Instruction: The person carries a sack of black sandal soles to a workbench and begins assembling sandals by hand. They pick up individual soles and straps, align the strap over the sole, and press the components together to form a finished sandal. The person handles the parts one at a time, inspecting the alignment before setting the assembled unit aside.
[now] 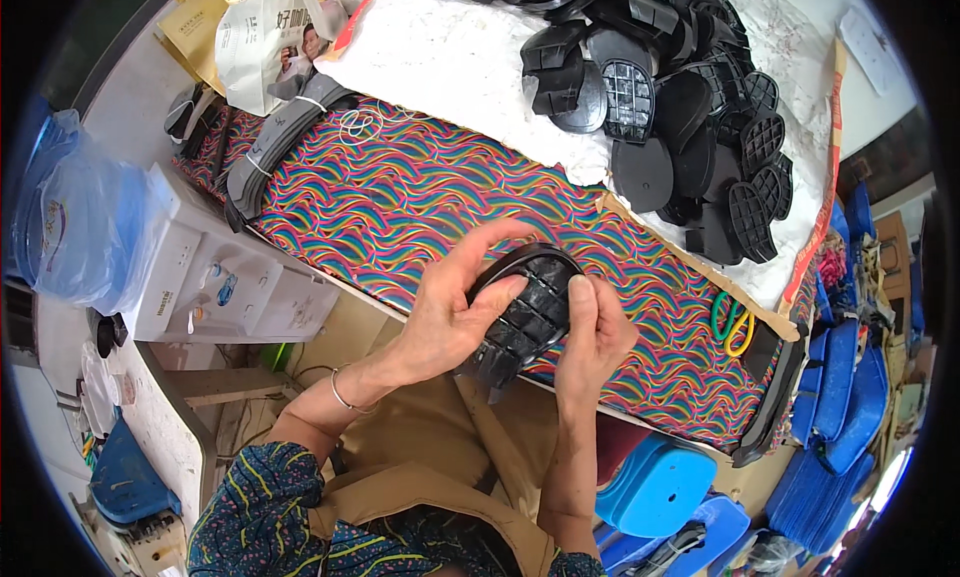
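Note:
Between my two hands I hold a black shoe heel (530, 302), its hollow gridded side facing up. My left hand (455, 302) grips its left edge, the thumb laid over the grid and the index finger curved round the top. On the other side my right hand (593, 327) pinches the rim with the thumb on top; its other fingers are partly hidden beneath. The piece is above the near edge of the table, which has a wavy multicoloured cloth (420, 192). A heap of similar black heels (690, 107) lies farther off to the right on a white sheet (440, 67).
Green and yellow scissor handles (738, 332) lie at the table's right end. Bundled grey strips (270, 147) and loose white bands (362, 127) lie at the left, near paper bags (262, 47). A water dispenser (235, 267) stands left; a blue stool (655, 482) is below right.

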`<move>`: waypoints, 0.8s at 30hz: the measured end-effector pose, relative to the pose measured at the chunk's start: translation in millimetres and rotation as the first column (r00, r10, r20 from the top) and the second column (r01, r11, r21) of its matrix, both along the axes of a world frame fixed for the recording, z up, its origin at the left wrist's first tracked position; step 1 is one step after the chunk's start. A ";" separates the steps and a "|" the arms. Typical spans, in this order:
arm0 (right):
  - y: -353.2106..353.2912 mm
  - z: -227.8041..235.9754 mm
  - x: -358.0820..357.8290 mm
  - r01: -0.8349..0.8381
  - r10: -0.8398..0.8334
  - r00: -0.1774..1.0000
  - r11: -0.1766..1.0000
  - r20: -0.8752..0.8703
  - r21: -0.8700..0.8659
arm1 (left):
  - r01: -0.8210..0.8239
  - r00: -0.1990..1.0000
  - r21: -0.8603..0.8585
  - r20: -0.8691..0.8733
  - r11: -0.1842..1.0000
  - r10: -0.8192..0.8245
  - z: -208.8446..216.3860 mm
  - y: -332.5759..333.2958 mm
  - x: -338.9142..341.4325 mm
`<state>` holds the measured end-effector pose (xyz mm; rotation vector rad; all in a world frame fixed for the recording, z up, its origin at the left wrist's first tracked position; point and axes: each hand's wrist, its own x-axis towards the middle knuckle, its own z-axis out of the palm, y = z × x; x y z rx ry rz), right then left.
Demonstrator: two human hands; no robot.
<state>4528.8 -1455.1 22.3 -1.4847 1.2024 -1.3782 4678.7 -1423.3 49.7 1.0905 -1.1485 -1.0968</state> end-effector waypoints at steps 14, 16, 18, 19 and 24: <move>27.3 -11.9 0.8 -0.223 0.142 0.916 0.958 0.374 0.183 | -0.310 0.951 -0.220 -0.087 0.925 0.298 -4.8 -13.1 -16.0; 28.6 -17.3 5.9 -0.145 0.102 0.958 0.978 0.266 0.147 | -0.345 0.937 -0.273 -0.046 0.898 0.346 -7.1 -10.6 -21.1; 24.7 -23.8 9.7 -0.084 0.059 0.966 0.993 0.253 0.088 | -0.396 0.918 -0.283 -0.091 0.874 0.386 -9.0 -12.8 -26.7; 23.3 -20.0 8.9 -0.130 0.075 0.926 0.984 0.370 0.125 | -0.423 0.906 -0.290 -0.112 0.858 0.409 -9.1 -14.1 -27.3; 30.7 -27.0 -13.9 -0.345 0.131 0.708 0.921 0.694 0.179 | -0.464 0.886 -0.330 -0.148 0.822 0.441 -3.2 -20.3 -27.8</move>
